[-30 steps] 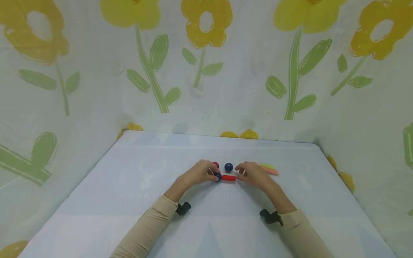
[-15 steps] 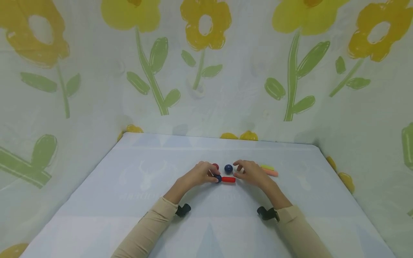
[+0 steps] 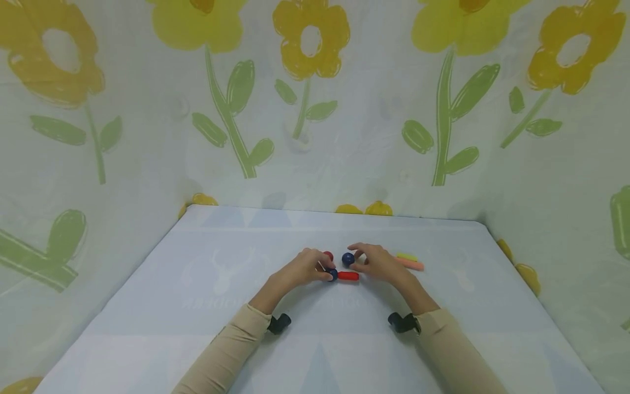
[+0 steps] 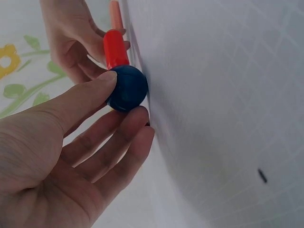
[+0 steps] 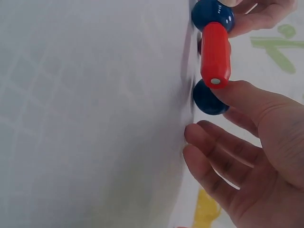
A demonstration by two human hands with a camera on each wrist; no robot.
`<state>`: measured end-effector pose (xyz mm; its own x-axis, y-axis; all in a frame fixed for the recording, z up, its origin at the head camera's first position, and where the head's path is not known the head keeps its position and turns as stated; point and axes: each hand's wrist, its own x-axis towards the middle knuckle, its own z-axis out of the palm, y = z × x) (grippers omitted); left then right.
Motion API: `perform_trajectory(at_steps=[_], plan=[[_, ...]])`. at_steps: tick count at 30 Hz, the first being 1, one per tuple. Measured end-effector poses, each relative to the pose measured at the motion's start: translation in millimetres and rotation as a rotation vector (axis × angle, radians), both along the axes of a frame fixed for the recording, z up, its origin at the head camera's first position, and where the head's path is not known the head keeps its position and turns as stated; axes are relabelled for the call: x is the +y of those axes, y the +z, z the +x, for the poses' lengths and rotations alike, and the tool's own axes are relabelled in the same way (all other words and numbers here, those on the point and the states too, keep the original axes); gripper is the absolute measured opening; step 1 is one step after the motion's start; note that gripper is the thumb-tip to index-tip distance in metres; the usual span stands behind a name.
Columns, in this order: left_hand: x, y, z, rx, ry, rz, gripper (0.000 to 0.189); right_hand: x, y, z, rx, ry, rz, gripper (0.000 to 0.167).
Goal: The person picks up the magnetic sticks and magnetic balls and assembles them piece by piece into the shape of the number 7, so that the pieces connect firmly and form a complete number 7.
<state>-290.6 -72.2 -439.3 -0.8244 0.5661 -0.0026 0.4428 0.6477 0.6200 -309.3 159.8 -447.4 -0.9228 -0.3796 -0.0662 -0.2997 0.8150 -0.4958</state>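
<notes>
My left hand (image 3: 306, 266) pinches a dark blue ball (image 4: 128, 90) between thumb and fingers, low over the table. A short red rod (image 3: 349, 276) meets that ball end to end and points right; a small pale disc shows in its free end in the right wrist view. Just behind the rod lies a second dark blue ball (image 3: 348, 259). Around this ball my right hand (image 3: 380, 264) is spread, thumb and fingers apart; whether the thumb touches it I cannot tell. Beyond the left fingers sits a red ball (image 3: 328, 254), partly hidden.
To the right, partly behind the right hand, lie an orange rod (image 3: 412, 265) and a yellow-green rod (image 3: 407, 256) side by side. A pale cloth covers the table (image 3: 236, 328). Flower-printed sheets (image 3: 364, 137) stand around its back and sides.
My right hand has moved left and away from the red rod's end to the second blue ball. The left hand keeps its grip on the first ball.
</notes>
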Motion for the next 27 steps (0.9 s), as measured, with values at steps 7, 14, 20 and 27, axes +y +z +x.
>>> perform_trajectory(at_steps=[7, 14, 20, 27], plan=[[-0.2, 0.6, 0.6, 0.003, -0.004, 0.008, 0.023, -3.7, -0.9, -1.4, 0.011, 0.047, -0.009, 0.049], [-0.7, 0.7, 1.6, 0.005, -0.007, 0.020, 0.023, -4.8, -3.3, -1.1, 0.012, 0.050, -0.031, 0.046], [-0.9, 1.3, 1.3, 0.019, -0.016, 0.020, 0.024, -5.4, -3.9, -0.8, 0.028, 0.040, -0.049, 0.044], [-1.0, -0.3, 0.5, 0.018, -0.017, 0.021, 0.023, -4.6, -5.5, -0.7, 0.029, 0.036, -0.050, 0.043]])
